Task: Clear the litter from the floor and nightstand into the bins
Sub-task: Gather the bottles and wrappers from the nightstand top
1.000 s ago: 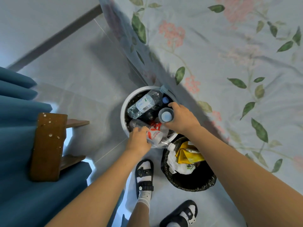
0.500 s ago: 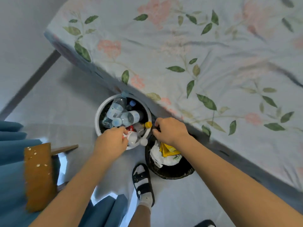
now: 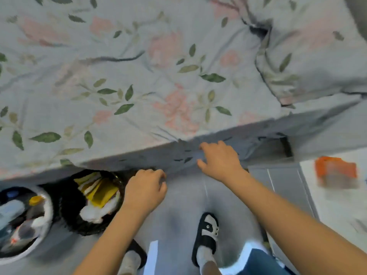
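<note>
Two bins sit at the lower left, against the foot of the bed: a white bin [image 3: 46, 219] at the frame's edge, holding plastic bottles [image 3: 12, 210] and a yellow cap, and touching its right side a black bin [image 3: 71, 221] with yellow wrappers [image 3: 100, 192] and crumpled white paper [image 3: 93, 212] inside. The left hand [image 3: 145, 190] hovers just right of the black bin's rim, its fingers curled loosely inward with nothing in them. The right hand [image 3: 219, 160] reaches further forward, beside the hanging edge of the floral bedspread [image 3: 139, 76], fingers spread and relaxed, also holding nothing. Whether its fingertips touch the fabric is hard to tell through the blur. At the far right, on a pale surface that may be the nightstand [image 3: 337, 205], lies an orange and grey piece of litter [image 3: 335, 171], well apart from both hands and the bins. Below, two feet in white socks and black sandals [image 3: 206, 233] stand on the grey tiled floor [image 3: 184, 205]. A pillow [image 3: 309, 56] in matching floral fabric lies on the bed at the upper right.
</note>
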A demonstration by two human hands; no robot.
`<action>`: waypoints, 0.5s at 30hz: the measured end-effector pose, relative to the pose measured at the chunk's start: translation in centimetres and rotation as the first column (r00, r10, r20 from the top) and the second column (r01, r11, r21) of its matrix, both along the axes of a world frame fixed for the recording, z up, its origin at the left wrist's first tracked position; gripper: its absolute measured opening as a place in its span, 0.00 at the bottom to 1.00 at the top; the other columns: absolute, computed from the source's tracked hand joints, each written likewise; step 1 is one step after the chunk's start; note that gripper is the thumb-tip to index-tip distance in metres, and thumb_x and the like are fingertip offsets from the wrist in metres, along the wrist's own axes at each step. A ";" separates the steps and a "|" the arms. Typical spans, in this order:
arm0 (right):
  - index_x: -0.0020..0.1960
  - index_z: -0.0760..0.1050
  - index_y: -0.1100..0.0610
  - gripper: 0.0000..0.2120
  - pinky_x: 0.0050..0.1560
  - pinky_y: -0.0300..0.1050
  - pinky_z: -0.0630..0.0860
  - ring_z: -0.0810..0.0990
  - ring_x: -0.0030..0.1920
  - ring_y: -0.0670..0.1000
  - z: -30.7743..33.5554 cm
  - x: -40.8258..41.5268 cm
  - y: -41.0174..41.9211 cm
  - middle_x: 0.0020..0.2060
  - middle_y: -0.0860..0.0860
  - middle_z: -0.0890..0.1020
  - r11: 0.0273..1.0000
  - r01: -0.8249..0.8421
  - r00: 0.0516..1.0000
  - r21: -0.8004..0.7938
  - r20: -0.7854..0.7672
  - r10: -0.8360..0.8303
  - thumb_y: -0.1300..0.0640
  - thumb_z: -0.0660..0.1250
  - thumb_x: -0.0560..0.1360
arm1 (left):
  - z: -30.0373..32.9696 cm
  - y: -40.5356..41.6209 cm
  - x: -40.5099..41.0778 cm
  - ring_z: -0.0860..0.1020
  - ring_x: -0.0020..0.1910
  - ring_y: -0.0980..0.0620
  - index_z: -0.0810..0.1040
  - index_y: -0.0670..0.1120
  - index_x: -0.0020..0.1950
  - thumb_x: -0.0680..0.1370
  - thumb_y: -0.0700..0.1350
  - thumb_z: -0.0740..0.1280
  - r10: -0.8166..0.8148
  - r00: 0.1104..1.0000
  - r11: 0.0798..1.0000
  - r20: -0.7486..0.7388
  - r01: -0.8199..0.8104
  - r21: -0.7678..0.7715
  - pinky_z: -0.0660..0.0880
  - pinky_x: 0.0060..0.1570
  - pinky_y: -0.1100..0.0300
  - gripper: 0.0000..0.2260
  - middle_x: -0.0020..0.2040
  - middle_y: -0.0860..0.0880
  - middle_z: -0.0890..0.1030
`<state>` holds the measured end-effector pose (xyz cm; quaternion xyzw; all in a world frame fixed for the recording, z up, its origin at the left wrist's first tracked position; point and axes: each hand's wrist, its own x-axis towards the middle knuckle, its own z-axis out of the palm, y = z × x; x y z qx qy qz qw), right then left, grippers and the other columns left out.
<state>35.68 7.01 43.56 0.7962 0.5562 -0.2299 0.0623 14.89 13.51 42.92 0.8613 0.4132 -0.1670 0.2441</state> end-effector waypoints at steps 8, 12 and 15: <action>0.65 0.69 0.50 0.21 0.50 0.49 0.72 0.73 0.58 0.56 5.2 16.3 -20.7 0.54 0.50 0.79 0.830 0.528 0.843 0.182 0.006 -0.538 0.45 0.64 0.74 | 3.0 -10.6 21.7 0.74 0.57 0.48 0.72 0.54 0.65 0.78 0.52 0.60 -0.441 0.896 0.898 0.062 0.439 0.035 0.74 0.49 0.54 0.16 0.55 0.51 0.79; 0.62 0.70 0.49 0.18 0.50 0.50 0.73 0.73 0.57 0.56 6.5 20.7 -29.2 0.56 0.48 0.78 0.673 0.698 0.695 0.246 -0.004 -0.719 0.46 0.64 0.74 | 3.9 -16.0 30.4 0.75 0.56 0.47 0.72 0.54 0.66 0.78 0.52 0.60 -0.604 0.794 0.797 0.075 0.599 0.076 0.73 0.48 0.54 0.17 0.54 0.50 0.80; 0.65 0.71 0.48 0.20 0.52 0.51 0.75 0.74 0.57 0.55 6.6 23.1 -34.9 0.54 0.49 0.81 0.552 0.803 0.570 0.222 -0.018 -0.822 0.46 0.65 0.74 | 4.5 -20.0 35.4 0.75 0.56 0.46 0.73 0.54 0.65 0.77 0.52 0.60 -0.679 0.730 0.734 0.081 0.674 0.082 0.73 0.46 0.54 0.16 0.54 0.49 0.79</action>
